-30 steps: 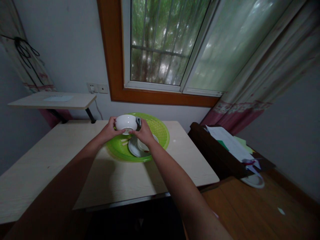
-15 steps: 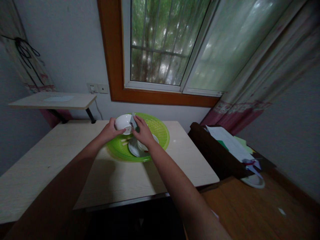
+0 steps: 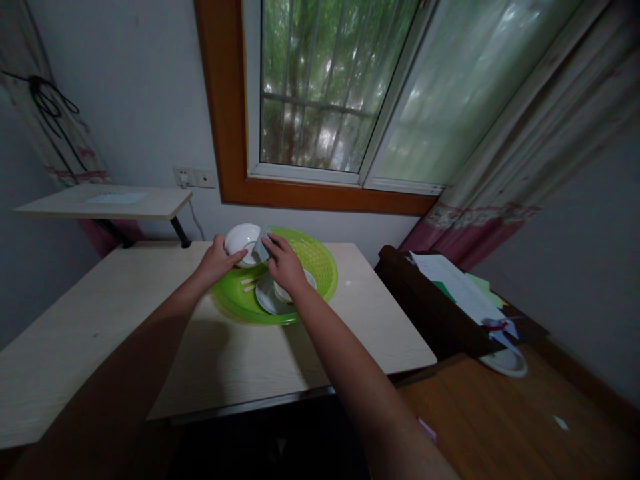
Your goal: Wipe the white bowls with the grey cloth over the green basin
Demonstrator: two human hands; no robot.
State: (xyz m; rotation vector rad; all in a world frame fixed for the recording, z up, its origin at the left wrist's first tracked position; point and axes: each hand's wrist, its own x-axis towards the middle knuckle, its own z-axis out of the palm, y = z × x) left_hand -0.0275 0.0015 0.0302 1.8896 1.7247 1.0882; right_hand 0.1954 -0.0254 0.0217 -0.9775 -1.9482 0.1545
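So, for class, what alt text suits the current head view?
The left hand grips a white bowl over a green basket; the right hand holds what looks like grey cloth against that bowl. The basket, on a pale table, contains another bowl, a plate and sticks.

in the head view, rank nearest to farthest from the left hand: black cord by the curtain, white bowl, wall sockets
1. White bowl: held in the left hand.
2. Wall sockets: beyond the hand, slightly left.
3. Black cord: far left, by the curtain.
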